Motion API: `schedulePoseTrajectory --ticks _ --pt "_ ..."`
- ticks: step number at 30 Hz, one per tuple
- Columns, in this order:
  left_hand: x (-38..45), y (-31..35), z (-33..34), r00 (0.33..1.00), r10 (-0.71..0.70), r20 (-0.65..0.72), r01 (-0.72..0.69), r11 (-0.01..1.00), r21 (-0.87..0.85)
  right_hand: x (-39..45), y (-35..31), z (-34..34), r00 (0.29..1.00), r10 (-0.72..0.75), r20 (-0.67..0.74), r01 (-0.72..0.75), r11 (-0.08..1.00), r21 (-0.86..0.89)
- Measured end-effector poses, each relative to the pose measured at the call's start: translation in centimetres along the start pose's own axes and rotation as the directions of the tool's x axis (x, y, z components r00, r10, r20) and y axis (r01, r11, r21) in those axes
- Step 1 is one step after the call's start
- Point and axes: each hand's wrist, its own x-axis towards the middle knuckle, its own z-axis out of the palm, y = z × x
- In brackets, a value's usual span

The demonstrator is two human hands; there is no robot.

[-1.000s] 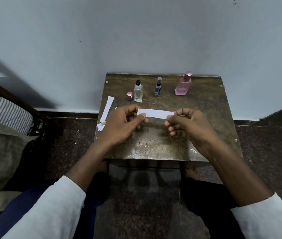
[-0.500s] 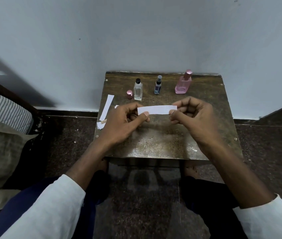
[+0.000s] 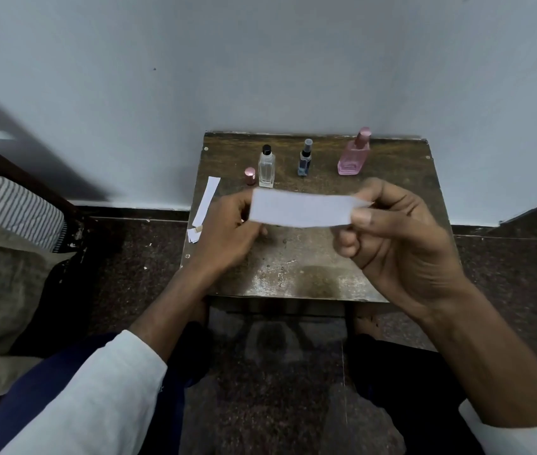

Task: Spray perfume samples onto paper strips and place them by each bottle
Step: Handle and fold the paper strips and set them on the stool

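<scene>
I hold a white paper strip [image 3: 303,208] level above the small worn table [image 3: 293,270]. My right hand [image 3: 401,244] pinches its right end between thumb and forefinger. My left hand [image 3: 227,231] is at its left end, the fingertips hidden behind the paper. Along the back of the table stand a clear bottle with a black sprayer [image 3: 266,167], a small blue bottle [image 3: 305,158] and a pink bottle [image 3: 354,153]. A pink cap [image 3: 250,176] stands just left of the clear bottle.
Another white strip [image 3: 207,201] and small paper scraps [image 3: 194,234] lie at the table's left edge. A pale wall rises right behind the table. Striped and beige fabric [image 3: 4,224] lies at far left. Dark speckled floor surrounds the table.
Both hands have lifted the strip up and toward me, so it looks larger. My right hand has risen and moved closer to the camera.
</scene>
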Motion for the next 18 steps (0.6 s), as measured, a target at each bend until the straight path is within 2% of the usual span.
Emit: schedulePoseTrajectory --ticks 4,6,7,8,9,10,11,12,14,16,18 --pt "0.2 0.3 0.2 1.000 0.015 -0.001 -0.015 1.000 0.005 0.1 -0.8 -2.1 0.998 0.048 0.033 -0.056 0.959 0.279" --pt "0.3 0.3 0.4 1.000 0.000 0.015 0.000 1.000 0.005 0.3 -0.7 -2.9 0.993 0.106 -0.043 -0.088 0.948 0.305" --pt "0.3 0.2 0.4 1.000 -0.006 0.019 0.006 1.000 0.024 0.5 -0.3 -3.4 0.980 0.138 -0.145 -0.107 0.974 0.201" --pt "0.3 0.2 0.5 1.000 -0.005 0.014 0.004 0.998 0.065 0.7 0.1 -3.7 0.951 0.153 -0.269 -0.154 0.988 0.019" --pt "0.2 0.1 0.5 1.000 0.008 0.004 -0.009 0.992 0.127 0.8 0.6 -3.9 0.915 0.134 -0.381 -0.228 0.949 -0.215" --pt "0.2 -0.1 0.5 1.000 0.030 -0.006 -0.028 0.980 0.196 0.8 1.0 -4.0 0.892 0.098 -0.442 -0.297 0.864 -0.407" --pt "0.2 -0.2 0.5 0.999 0.053 -0.010 -0.049 0.965 0.259 0.9 1.5 -4.0 0.888 0.080 -0.453 -0.332 0.792 -0.512" --pt "0.2 -0.3 0.4 0.997 0.075 -0.004 -0.071 0.948 0.309 0.9 1.7 -3.8 0.890 0.086 -0.449 -0.346 0.768 -0.538" --pt "0.3 -0.3 0.2 0.994 0.108 0.013 -0.106 0.926 0.361 0.7 1.4 -3.3 0.917 0.151 -0.368 -0.306 0.860 -0.409" --pt "0.2 -0.2 0.1 0.991 0.131 0.010 -0.127 0.928 0.350 0.3 0.6 -2.6 0.961 0.222 -0.166 -0.241 0.965 -0.106" --pt "0.1 -0.1 0.2 0.991 0.132 -0.006 -0.122 0.932 0.342 0.1 0.0 -2.1 0.976 0.219 0.002 -0.216 0.958 0.191"
